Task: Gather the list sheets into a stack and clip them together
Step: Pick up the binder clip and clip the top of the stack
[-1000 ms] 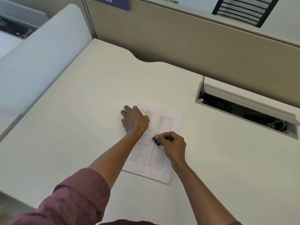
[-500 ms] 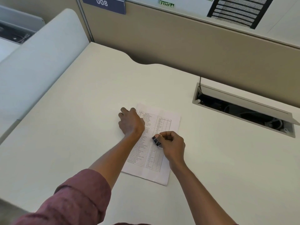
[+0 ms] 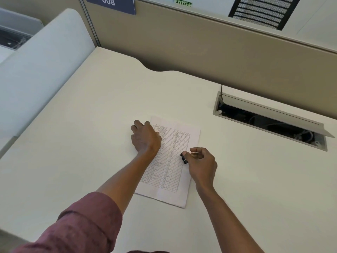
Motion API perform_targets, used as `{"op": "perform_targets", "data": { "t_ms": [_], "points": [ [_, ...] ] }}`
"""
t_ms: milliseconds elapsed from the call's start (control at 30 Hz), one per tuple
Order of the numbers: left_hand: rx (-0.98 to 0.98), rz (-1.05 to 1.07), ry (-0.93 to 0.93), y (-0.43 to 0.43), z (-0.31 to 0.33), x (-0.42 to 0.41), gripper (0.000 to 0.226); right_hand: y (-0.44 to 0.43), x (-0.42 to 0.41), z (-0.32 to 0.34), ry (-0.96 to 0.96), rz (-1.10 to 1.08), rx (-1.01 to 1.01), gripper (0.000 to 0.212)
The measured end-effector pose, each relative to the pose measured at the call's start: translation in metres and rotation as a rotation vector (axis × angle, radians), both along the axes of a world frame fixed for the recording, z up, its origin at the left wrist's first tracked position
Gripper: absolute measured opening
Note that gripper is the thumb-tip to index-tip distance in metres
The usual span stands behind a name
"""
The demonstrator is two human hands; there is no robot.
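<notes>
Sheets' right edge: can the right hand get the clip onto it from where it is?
Probably yes. The right hand pinches the clip over the sheets near that edge. The left hand rests on the opposite side, and nothing lies between clip and edge.

A: What's worn, L side of the desk (image 3: 91, 125)?
B: Maroon sleeve (image 3: 87, 221), soft creased fabric, rolled up w/ a thick folded cuff; forearm bare from there to the left hand (image 3: 145, 138)
A: R side?
B: Arm bare to the right hand (image 3: 202, 165). Thin strip of same maroon cloth past desk's near edge, btwn the arms
</notes>
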State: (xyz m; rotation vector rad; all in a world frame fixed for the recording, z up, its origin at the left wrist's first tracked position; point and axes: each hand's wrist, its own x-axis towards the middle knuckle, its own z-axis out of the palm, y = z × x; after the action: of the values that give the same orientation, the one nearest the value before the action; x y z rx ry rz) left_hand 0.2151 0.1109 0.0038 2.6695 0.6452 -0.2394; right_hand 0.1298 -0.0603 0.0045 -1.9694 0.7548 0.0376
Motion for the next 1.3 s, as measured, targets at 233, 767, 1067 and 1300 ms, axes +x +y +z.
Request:
{"op": "perform_targets", "data": {
  "t_ms": [233, 767, 1067, 1300],
  "points": [
    [0.013, -0.014, 0.012, 0.000, 0.001, 0.001, 0.039, 0.006, -0.004, -0.012, -0.031, 0.074, -0.175, 0.023],
    [0.015, -0.014, 0.034, -0.001, 0.001, 0.005, 0.046, 0.023, -0.003, -0.026, -0.005, 0.243, 0.080, 0.038],
    [-0.079, 0.155, 0.150, -0.005, 0.005, 0.021, 0.078, 0.021, -0.004, -0.029, -0.025, 0.264, 0.070, 0.038],
    [-0.215, 0.264, 0.180, 0.010, 0.003, 0.031, 0.074, 0.020, -0.005, -0.027, -0.024, 0.260, 0.082, 0.039]
  ]
}}
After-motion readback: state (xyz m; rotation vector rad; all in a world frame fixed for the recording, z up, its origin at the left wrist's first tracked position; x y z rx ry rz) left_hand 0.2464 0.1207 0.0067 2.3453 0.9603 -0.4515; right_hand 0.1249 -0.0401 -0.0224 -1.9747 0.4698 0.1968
